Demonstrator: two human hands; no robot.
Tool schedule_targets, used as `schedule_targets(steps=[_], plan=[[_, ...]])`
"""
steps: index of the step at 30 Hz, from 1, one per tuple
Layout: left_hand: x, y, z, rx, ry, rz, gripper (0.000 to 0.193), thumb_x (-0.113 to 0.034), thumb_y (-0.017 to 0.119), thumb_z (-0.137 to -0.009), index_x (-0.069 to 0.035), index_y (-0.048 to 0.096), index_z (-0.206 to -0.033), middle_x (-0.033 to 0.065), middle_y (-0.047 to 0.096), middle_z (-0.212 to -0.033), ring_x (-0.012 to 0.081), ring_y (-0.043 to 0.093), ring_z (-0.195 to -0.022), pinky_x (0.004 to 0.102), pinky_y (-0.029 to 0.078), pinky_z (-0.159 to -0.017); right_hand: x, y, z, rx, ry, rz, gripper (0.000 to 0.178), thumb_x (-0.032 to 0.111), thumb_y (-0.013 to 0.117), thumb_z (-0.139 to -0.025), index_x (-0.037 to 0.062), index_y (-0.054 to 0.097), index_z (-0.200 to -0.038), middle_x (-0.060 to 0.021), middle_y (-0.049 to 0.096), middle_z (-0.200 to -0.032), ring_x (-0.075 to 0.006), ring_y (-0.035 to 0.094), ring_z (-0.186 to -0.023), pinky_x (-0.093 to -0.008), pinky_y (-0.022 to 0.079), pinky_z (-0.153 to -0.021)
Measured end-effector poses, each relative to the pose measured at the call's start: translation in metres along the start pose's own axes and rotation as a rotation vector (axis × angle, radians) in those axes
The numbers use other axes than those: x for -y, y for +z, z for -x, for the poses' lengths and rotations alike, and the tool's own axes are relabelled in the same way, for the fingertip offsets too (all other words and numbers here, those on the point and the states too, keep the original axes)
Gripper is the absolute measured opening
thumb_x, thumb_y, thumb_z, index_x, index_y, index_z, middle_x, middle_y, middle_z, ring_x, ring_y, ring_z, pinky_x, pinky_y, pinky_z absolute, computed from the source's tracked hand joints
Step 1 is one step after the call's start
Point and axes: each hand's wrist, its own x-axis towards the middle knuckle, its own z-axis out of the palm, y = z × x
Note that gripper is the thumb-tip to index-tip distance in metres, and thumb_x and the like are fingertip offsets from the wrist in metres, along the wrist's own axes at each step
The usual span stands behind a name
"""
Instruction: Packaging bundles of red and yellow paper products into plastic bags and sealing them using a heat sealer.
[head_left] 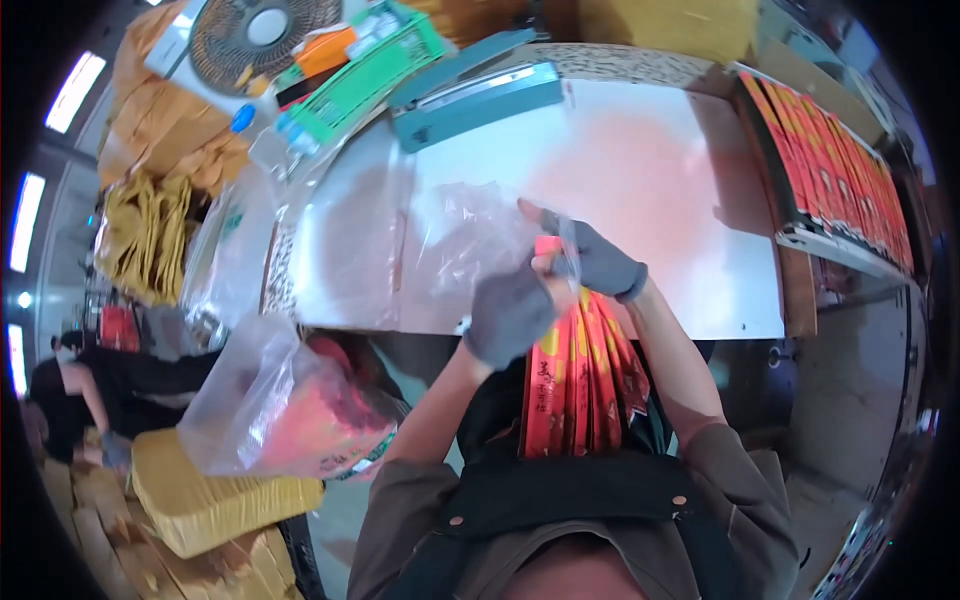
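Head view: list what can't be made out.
All in the head view:
Packets: top ends partly hidden by left hand and right hand, as is their grip.
Bag: contents blurred by cloudy plastic.
Fan: top cut off by upper edge.
Co-worker's hand: too small and dim to tell what it touches.

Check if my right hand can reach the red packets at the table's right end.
Probably yes: nothing seems to block the white tabletop between your right hand and those red packets, though that hand looks busy with clear plastic.
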Motion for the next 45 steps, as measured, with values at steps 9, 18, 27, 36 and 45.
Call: schedule_targets(steps=[9,18,27,36,45], plan=[[-0.011,-0.026,0.063,0.694,-0.297,0.082,0.038,-0.042,0.065,-0.079,-0.008,0.051,-0.07,0.0089,0.052,-0.06,0.0282,0.055,-0.055,0.037,0.044,-0.051,-0.085,0.019,0.093,-0.194,-0.026,0.265,0.07,0.019,0.065,-0.079,-0.004,0.032,-0.136,-0.0204,0.044,-0.134,-0.0273,0.046,-0.121,-0.0341,0.036,-0.102],[-0.036,-0.028,0.1,0.663,-0.663,0.648,0.014,-0.02,0.055,-0.089,-0.006,0.056,-0.084,0.0068,0.055,-0.064,0.0195,0.056,-0.056,0.0313,0.044,-0.054,-0.031,0.043,0.147,-0.156,0.259,0.224,0.049,0.03,0.045,-0.096,0.0005,0.037,-0.134,-0.0113,0.055,-0.115,-0.0164,0.051,-0.107,-0.032,0.04,-0.092],[-0.022,-0.146,-0.111,-0.046,-0.494,0.323,0.011,-0.017,0.057,-0.089,-0.006,0.059,-0.088,-0.004,0.051,-0.069,0.0014,0.045,-0.057,0.0182,0.033,-0.047,0.181,0.011,0.041,-0.075,-0.514,1.522,0.018,0.01,0.055,-0.079,0.0065,0.056,-0.096,-0.0138,0.058,-0.077,-0.0341,0.059,-0.067,-0.0406,0.045,-0.056],[-0.03,-0.141,-0.11,0.231,0.049,-0.25,0.015,-0.018,0.071,-0.073,-0.009,0.06,-0.076,0.0038,0.053,-0.077,0.0213,0.057,-0.065,0.034,0.044,-0.055,0.226,0.02,0.016,-0.087,-0.403,1.433,0.042,0.036,0.071,-0.077,-0.0006,0.056,-0.092,-0.0131,0.06,-0.085,-0.0294,0.062,-0.081,-0.0313,0.046,-0.071],[-0.015,-0.121,-0.093,-0.097,-0.063,0.169,0.035,-0.008,0.074,-0.066,-0.008,0.059,-0.099,0.0043,0.057,-0.092,0.0177,0.058,-0.091,0.0299,0.05,-0.073,0.184,0.032,-0.051,0.24,-0.498,1.597,0.029,0.031,0.056,-0.085,0.0039,0.057,-0.094,-0.017,0.055,-0.066,-0.0379,0.055,-0.063,-0.0409,0.044,-0.057]])
